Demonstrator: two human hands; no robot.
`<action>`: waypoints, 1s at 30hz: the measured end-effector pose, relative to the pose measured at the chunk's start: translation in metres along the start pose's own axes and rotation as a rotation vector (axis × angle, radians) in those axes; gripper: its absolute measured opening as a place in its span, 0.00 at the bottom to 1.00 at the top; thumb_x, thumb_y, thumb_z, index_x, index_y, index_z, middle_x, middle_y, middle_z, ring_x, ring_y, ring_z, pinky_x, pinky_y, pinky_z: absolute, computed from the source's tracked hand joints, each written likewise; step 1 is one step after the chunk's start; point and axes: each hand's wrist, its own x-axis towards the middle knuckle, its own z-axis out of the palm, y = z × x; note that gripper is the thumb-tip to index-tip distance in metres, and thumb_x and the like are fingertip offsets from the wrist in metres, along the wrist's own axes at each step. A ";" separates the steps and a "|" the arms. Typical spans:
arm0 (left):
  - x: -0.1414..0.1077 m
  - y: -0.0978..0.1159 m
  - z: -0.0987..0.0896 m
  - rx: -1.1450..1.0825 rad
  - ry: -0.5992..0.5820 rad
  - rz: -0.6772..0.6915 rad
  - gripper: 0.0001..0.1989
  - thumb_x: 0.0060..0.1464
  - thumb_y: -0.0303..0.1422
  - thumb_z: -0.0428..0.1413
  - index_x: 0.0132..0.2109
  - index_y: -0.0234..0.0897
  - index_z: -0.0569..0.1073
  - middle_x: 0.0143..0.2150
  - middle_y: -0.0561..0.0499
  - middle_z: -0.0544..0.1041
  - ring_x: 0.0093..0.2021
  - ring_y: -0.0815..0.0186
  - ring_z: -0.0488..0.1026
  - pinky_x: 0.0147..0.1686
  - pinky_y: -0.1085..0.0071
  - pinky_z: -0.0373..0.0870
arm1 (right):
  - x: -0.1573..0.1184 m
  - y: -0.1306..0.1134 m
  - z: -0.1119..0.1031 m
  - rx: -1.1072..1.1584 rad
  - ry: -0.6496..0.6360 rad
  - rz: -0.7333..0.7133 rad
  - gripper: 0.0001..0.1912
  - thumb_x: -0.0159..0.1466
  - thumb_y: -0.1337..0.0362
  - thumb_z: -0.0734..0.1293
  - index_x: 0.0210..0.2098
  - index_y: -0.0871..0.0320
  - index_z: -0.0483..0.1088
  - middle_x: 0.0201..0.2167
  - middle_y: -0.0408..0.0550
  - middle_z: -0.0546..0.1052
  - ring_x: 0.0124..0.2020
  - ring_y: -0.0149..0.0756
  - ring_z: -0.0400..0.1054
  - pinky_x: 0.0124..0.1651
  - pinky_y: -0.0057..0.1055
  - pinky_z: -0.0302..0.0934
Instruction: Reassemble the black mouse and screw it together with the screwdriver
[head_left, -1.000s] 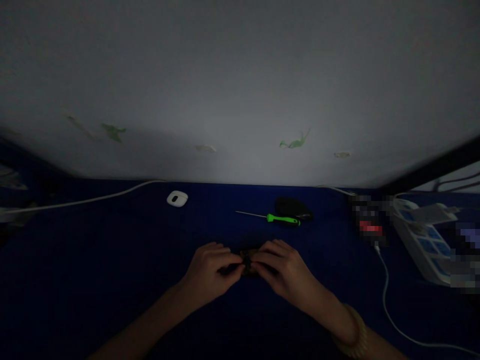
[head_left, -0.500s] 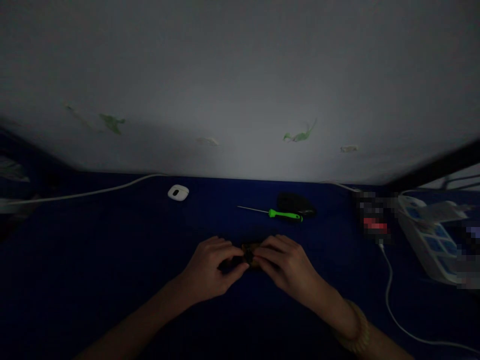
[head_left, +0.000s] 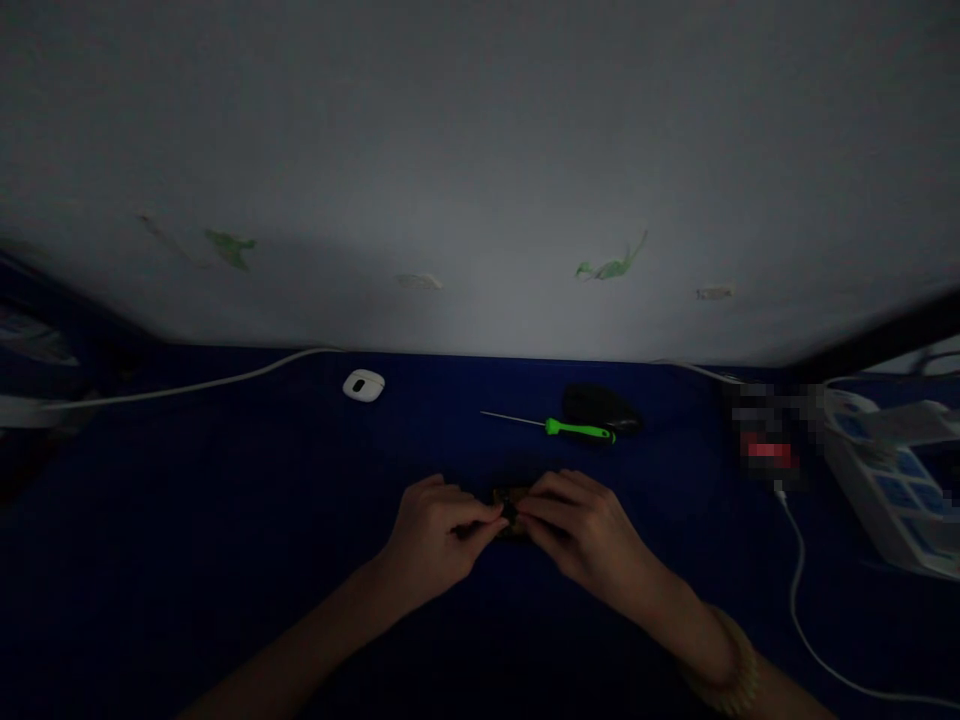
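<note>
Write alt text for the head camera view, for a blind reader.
The left hand and right hand hold a small brown object over a dark blue table. Beyond lie a green-handled screwdriver and a white device; a power strip sits right.

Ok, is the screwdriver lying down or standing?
Lying down: the green-handled screwdriver rests flat on the dark blue surface, shaft pointing left, apart from the left hand and right hand.

Small brownish-black object (head_left: 512, 508): mostly covered by the left hand (head_left: 439, 535) and right hand (head_left: 583, 530), too dark to identify. Left forearm (head_left: 300, 625), right forearm (head_left: 675, 630): cut off by lower edge. Pixelated item (head_left: 766, 440): blurred past naming, red patch only. White power strip (head_left: 892, 490): cut off by right edge.
</note>
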 end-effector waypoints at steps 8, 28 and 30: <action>0.003 0.006 -0.005 0.019 -0.100 -0.098 0.05 0.61 0.32 0.66 0.35 0.43 0.84 0.26 0.59 0.83 0.22 0.69 0.75 0.34 0.65 0.59 | 0.002 -0.001 -0.004 -0.003 -0.013 -0.030 0.07 0.73 0.68 0.68 0.45 0.53 0.80 0.41 0.46 0.80 0.40 0.38 0.74 0.44 0.39 0.67; -0.005 0.001 -0.009 0.093 -0.068 0.078 0.16 0.64 0.34 0.61 0.57 0.40 0.77 0.23 0.62 0.73 0.21 0.70 0.70 0.39 0.64 0.70 | -0.006 0.034 -0.014 -0.013 0.336 0.034 0.12 0.74 0.66 0.67 0.55 0.52 0.78 0.47 0.51 0.81 0.49 0.45 0.75 0.52 0.47 0.72; -0.005 0.002 -0.010 0.112 -0.056 0.091 0.18 0.63 0.36 0.63 0.59 0.40 0.76 0.25 0.60 0.72 0.23 0.68 0.71 0.38 0.64 0.69 | -0.004 0.039 -0.017 -0.089 0.367 0.062 0.13 0.74 0.66 0.67 0.56 0.52 0.77 0.50 0.52 0.80 0.53 0.48 0.73 0.56 0.50 0.70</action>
